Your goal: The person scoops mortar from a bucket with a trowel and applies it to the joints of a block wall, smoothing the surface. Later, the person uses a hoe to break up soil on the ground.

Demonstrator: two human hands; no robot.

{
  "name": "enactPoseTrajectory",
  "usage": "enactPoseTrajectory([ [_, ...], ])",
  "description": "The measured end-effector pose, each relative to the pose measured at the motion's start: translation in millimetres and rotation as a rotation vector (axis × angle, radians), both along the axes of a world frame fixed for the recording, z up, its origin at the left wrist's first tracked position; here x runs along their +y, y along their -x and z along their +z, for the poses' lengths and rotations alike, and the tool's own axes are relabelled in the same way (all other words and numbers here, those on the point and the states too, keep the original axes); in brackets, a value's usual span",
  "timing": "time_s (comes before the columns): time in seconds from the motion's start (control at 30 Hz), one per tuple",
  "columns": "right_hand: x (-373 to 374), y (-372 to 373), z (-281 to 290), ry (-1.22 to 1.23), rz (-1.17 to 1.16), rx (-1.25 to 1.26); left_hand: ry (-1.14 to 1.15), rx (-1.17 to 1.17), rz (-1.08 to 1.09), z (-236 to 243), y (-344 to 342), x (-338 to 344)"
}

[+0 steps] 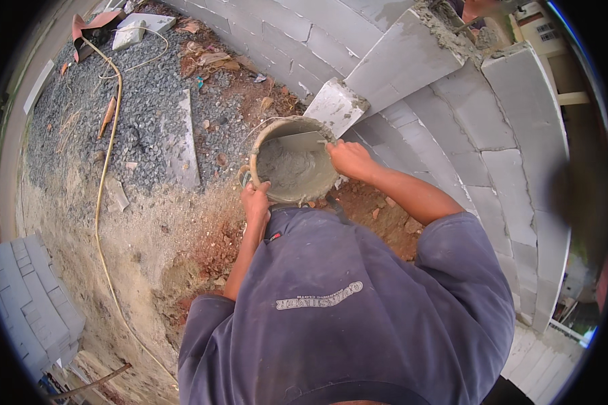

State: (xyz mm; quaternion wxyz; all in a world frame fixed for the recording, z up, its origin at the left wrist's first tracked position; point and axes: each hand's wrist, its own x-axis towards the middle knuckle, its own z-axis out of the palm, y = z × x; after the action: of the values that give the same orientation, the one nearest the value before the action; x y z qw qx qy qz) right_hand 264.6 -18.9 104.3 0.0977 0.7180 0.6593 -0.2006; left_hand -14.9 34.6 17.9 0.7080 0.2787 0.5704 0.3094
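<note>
A round bucket [255,156] with a mortar-smeared rim is right in front of my body, tilted so its mouth faces me. Wet grey mortar [287,170] covers its inside. My left hand [255,201] is closed on the bucket's near left rim, beside a looped handle. At the right rim, my right hand [351,160] is closed round the handle of a trowel. The trowel's flat grey blade [302,141] reaches into the bucket above the mortar; most of its handle is hidden by my fingers.
A wall of grey blocks [446,128] runs along the right, with a loose block piece [336,108] jutting toward the bucket. Gravel [142,108] with a mortar-stained board [182,145] lies left. A yellowish hose [100,202] crosses the dirt. Stacked blocks [30,304] stand lower left.
</note>
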Motion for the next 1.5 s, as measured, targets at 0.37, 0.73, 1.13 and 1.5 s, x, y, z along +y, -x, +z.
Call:
enactPoseTrajectory([
  [0.37, 7, 14, -84, 0.314, 0.107, 0.161, -0.129, 0.172, -0.063, 10, -2, -12],
  [0.73, -29, 40, -99, 0.314, -0.241, 0.747, -0.095, -0.005, -0.121, 7, 28, -16],
  [1.13, -35, 5, -49, 0.167, -0.111, 0.586, 0.036, -0.070, -0.043, 16, 23, 3],
  [1.5, -32, -46, 117, 0.208, -0.132, 0.509, 0.020, -0.020, -0.066, -3, 18, 17],
])
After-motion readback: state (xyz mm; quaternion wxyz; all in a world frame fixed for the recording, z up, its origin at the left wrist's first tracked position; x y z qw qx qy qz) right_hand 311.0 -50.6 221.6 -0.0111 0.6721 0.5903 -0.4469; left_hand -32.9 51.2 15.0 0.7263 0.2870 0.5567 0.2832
